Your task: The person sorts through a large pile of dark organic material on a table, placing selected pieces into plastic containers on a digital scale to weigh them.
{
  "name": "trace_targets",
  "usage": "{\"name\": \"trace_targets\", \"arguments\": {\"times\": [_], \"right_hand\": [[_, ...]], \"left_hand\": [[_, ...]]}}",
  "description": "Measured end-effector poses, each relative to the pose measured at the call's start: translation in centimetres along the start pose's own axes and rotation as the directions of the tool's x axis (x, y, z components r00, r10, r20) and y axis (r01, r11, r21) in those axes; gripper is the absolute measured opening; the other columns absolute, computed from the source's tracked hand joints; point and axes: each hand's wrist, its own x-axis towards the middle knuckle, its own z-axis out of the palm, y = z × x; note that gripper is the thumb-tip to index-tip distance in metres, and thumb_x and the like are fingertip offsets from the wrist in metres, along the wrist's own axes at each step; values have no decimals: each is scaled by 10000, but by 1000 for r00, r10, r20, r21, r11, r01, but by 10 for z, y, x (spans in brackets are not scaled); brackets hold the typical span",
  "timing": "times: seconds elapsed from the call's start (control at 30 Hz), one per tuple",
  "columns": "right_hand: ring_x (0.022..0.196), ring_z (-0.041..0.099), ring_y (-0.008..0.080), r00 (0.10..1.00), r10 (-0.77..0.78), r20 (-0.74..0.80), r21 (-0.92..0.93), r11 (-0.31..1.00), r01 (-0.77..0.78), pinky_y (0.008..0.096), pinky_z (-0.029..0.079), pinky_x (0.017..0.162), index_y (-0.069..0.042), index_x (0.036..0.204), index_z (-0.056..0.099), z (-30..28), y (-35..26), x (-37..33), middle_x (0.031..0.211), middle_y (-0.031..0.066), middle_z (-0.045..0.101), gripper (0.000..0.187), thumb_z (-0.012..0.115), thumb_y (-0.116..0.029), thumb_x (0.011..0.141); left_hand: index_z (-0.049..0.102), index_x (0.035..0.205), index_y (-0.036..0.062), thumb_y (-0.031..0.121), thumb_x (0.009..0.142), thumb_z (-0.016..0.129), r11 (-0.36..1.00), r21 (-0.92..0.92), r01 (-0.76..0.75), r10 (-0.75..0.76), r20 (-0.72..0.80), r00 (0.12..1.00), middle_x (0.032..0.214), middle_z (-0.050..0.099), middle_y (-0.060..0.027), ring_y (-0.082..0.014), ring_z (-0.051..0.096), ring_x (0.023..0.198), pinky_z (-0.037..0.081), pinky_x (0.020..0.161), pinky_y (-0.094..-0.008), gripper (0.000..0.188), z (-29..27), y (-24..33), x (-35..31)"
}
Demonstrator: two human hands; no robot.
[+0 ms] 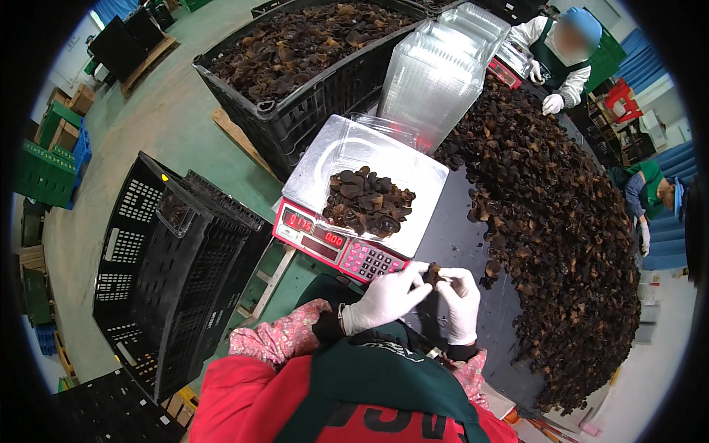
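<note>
My left hand (pixel 384 299) and my right hand (pixel 459 299), both in white gloves, meet just in front of a red digital scale (pixel 336 247). Together they pinch a small piece of dried black fungus (pixel 433 274) between the fingertips. The scale's steel pan (pixel 347 151) carries a clear tray with a heap of black fungus (pixel 367 203). A large spread of the same dried fungus (pixel 561 221) covers the dark table to my right.
A stack of clear plastic trays (pixel 436 74) stands behind the scale. A black crate full of fungus (pixel 295 52) sits at the back, and folded black crates (pixel 177 266) are on the left. Two other people (pixel 561 63) work at the table's far side.
</note>
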Motion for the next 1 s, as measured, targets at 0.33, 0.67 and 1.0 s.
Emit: {"name": "trace_targets", "arguments": {"times": [0.33,0.67,1.0], "right_hand": [[1025,651,264,912,-356,-203,-733,673,99,363,496,951,-25,1089,676,-101,99,40,1068,98,692,203,649,14,891],[1083,675,257,908,-413,-70,-521,791,320,350,511,953,-27,1150,702,23,8,145,1146,140,709,230,638,-143,962],[873,628,141,998,-52,23,282,958,43,300,492,783,-21,1160,683,93,-37,204,952,44,670,407,582,-393,1030]], "left_hand": [[709,1025,-21,66,988,589,998,-37,-58,45,-293,955,935,724,-76,-102,627,670,513,635,-262,152,-65,-18,-35],[549,1417,25,232,1058,520,934,-121,336,-344,-556,757,766,676,-12,-44,455,501,371,477,-221,415,-135,-54,-9],[441,1498,18,216,1063,504,862,-441,250,-420,-346,839,702,638,-15,-47,512,508,394,466,-181,482,-134,-52,-4]]}}
